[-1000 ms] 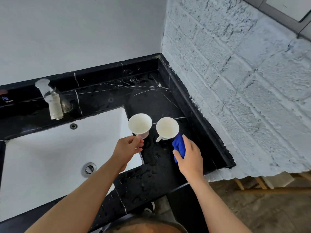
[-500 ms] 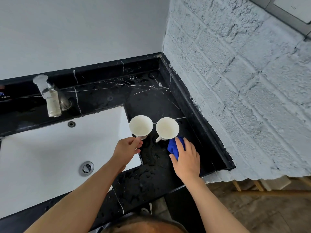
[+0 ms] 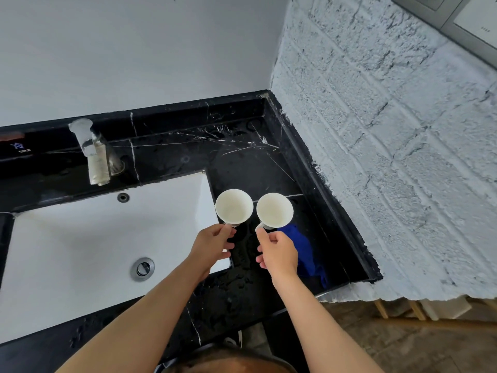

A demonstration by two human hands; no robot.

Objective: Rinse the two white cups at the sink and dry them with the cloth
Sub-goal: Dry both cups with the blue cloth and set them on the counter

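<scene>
Head cam: L hand [image 3: 212, 244] grips the handle of the left white cup [image 3: 234, 207], by the sink [image 3: 80, 238] edge. R hand [image 3: 278, 253] pinches the handle of the right white cup [image 3: 274, 210] on the wet black counter [image 3: 242, 162]. Blue cloth [image 3: 304, 249] lies just beside the R hand, not held.

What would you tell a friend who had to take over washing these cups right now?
Left hand: pinches the handle of the left cup, by the sink's right edge.
Right hand: pinches the handle of the right cup, over the black counter.
The blue cloth lies on the counter, under and beside the right hand; no hand holds it.
Done: both cups are in hand. No water runs from the tap.
Left: probably rinsing both cups in the sink, then drying them with the cloth.
</scene>
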